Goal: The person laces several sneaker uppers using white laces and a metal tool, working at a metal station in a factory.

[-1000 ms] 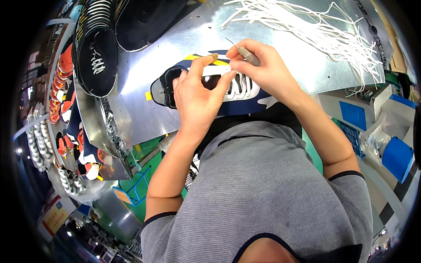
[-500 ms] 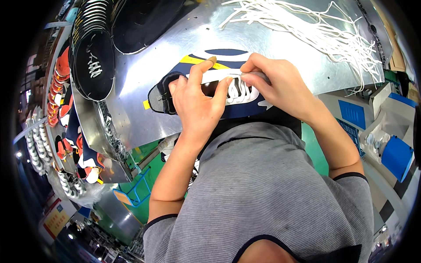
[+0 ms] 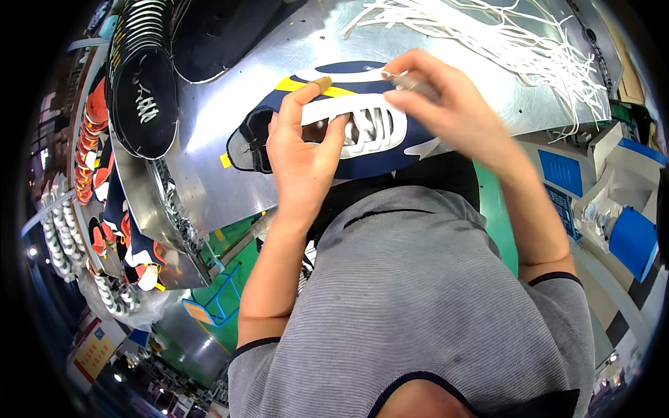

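Observation:
A navy shoe upper (image 3: 369,166) with white eyelet strips, a yellow stripe and a grey-black collar lies flat on the metal table in front of me. White lace (image 3: 380,125) zigzags across its opening at the toe end. My left hand (image 3: 304,143) is closed on the white eyelet edge, thumb inside the opening and a tan-covered fingertip over the yellow stripe. My right hand (image 3: 446,101) is raised just above the far toe side, partly smeared by motion. Its fingers are curled round a small greyish object (image 3: 418,86) whose kind is unclear.
Loose white laces (image 3: 481,38) are heaped at the far right of the table. Black shoe parts (image 3: 146,101) stand stacked at the far left. Orange and navy shoe parts (image 3: 87,153) fill a rack on the left. A blue-framed stool (image 3: 216,306) stands below the table.
My right hand has lifted off the eyelets and moved away from me with the greyish object. My left hand and the upper have shifted slightly left.

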{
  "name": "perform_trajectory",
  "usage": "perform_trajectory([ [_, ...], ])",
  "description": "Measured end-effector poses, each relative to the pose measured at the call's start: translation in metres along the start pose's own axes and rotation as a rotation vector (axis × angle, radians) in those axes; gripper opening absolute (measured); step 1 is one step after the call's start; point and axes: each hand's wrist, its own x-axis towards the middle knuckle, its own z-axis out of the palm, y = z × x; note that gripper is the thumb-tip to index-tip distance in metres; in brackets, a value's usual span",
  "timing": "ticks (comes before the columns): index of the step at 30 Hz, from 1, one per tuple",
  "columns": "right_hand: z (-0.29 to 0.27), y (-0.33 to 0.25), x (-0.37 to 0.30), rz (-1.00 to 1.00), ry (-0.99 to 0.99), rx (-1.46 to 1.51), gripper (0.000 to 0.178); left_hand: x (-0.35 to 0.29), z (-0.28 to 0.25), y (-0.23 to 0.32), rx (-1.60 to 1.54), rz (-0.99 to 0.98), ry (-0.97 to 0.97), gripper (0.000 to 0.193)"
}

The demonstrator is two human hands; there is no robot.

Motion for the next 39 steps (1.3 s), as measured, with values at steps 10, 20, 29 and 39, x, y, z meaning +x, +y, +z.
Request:
perform_trajectory([
  [10,0.032,0.034,-0.007,-0.390,0.263,-0.057,0.022,0.015,-0.018,0.022,-0.341,-0.301,-0.297,0.046],
  [20,0.029,-0.008,-0.027,-0.714,0.097,-0.019,0.016,0.018,-0.007,0.014,-0.206,-0.250,-0.265,0.034],
  [29,0.040,0.015,-0.043,-0.168,0.065,0.103,0.015,0.024,-0.004,0.026,0.148,-0.103,-0.220,0.035],
  [39,0.050,0.010,-0.031,0.330,0.028,0.458,0.015,-0.019,-0.018,0.014,0.534,0.352,-0.122,0.027],
])
